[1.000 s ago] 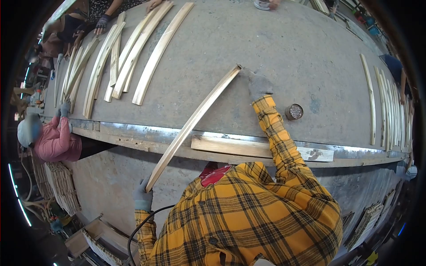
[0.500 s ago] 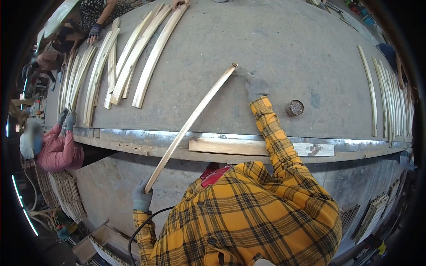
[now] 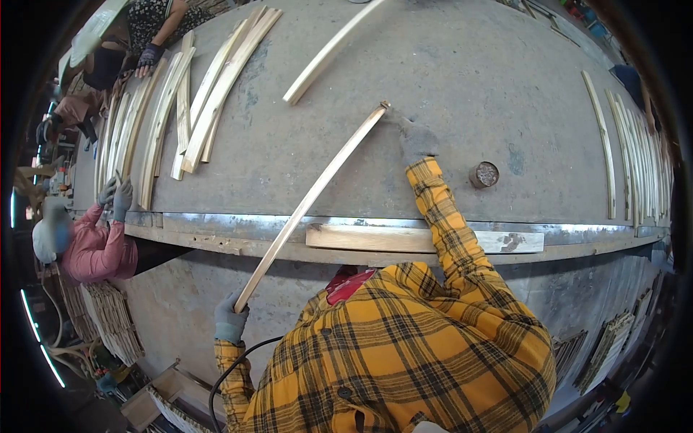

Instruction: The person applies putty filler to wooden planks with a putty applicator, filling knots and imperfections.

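Head view: left hand (image 3: 231, 320), gloved, closed around near end of long curved wooden strip (image 3: 310, 198). Right hand (image 3: 416, 139), gloved, pressed at far end of same strip, fingers bent over tip; grip closed as far as visible. Strip tilted on edge across grey counter (image 3: 433, 72), crossing metal counter edge. Right of strip: small round tin (image 3: 484, 174). Beside strip at counter edge: flat wooden block (image 3: 375, 238). Left of strip: row of similar strips (image 3: 209, 101).

Left hand (image 3: 231, 321), right hand (image 3: 413, 137) grip ends of curved wood strip (image 3: 310, 202) over table (image 3: 447, 79).
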### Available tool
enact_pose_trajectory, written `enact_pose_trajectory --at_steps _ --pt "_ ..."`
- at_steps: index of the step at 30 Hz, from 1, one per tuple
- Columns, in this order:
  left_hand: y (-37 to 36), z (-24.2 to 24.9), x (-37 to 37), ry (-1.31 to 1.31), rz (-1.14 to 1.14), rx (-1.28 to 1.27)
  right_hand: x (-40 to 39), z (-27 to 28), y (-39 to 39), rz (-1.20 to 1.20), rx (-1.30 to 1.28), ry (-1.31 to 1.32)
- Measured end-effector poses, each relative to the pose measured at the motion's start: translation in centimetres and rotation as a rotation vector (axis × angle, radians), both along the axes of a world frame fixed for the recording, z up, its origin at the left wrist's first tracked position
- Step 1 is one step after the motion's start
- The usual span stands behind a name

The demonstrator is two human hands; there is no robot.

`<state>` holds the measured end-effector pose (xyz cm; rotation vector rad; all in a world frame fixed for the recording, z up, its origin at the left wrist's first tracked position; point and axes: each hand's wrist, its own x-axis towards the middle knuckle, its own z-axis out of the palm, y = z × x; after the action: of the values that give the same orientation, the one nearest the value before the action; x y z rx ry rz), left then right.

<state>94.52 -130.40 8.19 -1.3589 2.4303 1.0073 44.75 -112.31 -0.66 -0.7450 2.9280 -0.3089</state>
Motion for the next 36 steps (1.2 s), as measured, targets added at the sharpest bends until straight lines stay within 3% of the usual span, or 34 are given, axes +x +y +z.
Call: enact_pose_trajectory --at_steps 5,10,12,14,15,16,17,19,22,26,30,34,36 --pt "-0.1 -0.3 -0.2 0.083 -0.039 -0.035 0.1 -0.4 0.3 0.106 -0.123 0.032" --pt "-0.4 -0.4 -0.6 0.097 -0.058 -0.045 -1.3 1.5 0.2 0.000 -0.093 -0.010" --pt "-0.4 0.4 -1.5 0.017 -0.146 -0.203 -1.2 3.3 0.0 0.021 -0.130 0.038" --pt "0.1 1.7 -3.4 0.006 -0.146 -0.229 -0.9 5.5 0.5 -0.013 -0.045 -0.280" --pt "0.2 2.3 -3.7 -0.006 -0.152 -0.248 -1.7 2.8 2.1 0.085 -0.225 -0.254" --pt "0.0 2.1 -3.8 0.122 -0.058 -0.003 -2.6 0.2 3.6 0.181 -0.410 -0.223" --pt "-0.2 1.3 -3.8 0.157 -0.102 0.068 -1.9 1.4 4.1 0.114 -0.471 -0.208" --pt "0.2 3.1 -7.3 0.040 0.193 0.637 -0.5 3.9 5.1 0.055 -0.535 -0.191" --pt "0.1 2.5 -10.3 0.195 0.090 0.953 0.8 5.2 6.9 -0.080 -0.625 -0.349" --pt "0.1 0.9 -12.9 0.181 0.076 1.192 3.7 5.2 8.7 -0.172 -0.611 -0.481" --pt "1.3 -0.9 -15.4 0.202 0.271 1.526 7.6 5.3 9.4 -0.235 -0.751 -0.637" --pt "2.5 -2.4 -17.6 0.194 0.299 1.741 9.8 3.1 9.9 -0.208 -0.785 -0.574" --pt "3.6 -3.4 -19.4 0.191 0.292 1.780 11.2 2.9 9.3 -0.300 -1.050 -0.742"
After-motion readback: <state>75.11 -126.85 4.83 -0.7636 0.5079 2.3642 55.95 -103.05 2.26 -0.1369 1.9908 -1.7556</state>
